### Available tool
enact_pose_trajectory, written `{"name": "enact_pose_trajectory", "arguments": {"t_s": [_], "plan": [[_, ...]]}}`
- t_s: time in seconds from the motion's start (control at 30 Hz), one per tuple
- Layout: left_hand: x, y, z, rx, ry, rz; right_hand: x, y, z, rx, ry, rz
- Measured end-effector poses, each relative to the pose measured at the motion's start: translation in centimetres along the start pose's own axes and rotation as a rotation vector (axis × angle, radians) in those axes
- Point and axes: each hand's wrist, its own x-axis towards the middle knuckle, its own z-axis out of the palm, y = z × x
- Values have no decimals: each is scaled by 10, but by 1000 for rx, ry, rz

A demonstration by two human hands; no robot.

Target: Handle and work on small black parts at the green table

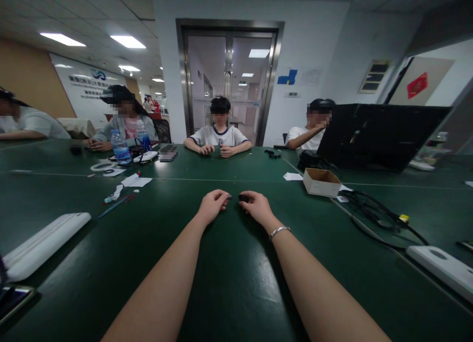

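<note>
Both my forearms stretch forward over the green table (229, 278). My left hand (213, 206) is closed, its thumb and fingers pinching a small grey piece (229, 197). Facing it, my right hand (256, 207) pinches a small black piece (243, 198) and wears a silver bracelet at the wrist. A narrow gap separates the two pieces, so they do not touch. Both are too small for me to tell their kind. The lower fingers of each hand are curled and partly hidden.
To the right are an open cardboard box (320, 183), black cables (369, 211), a white power strip (443, 265) and a large black screen (377, 135). On the left lie a long white case (48, 241), paper scraps (136, 180) and a water bottle (121, 149). Several people sit around the table.
</note>
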Motion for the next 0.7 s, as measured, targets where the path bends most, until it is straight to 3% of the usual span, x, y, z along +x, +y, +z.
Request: {"name": "enact_pose_trajectory", "arguments": {"t_s": [0.37,0.7], "plan": [[0,1,1,-41,52,21,1,3,5,-144,79,-201],[-3,3,4,-7,55,32,5,11,11,247,24,-170]]}}
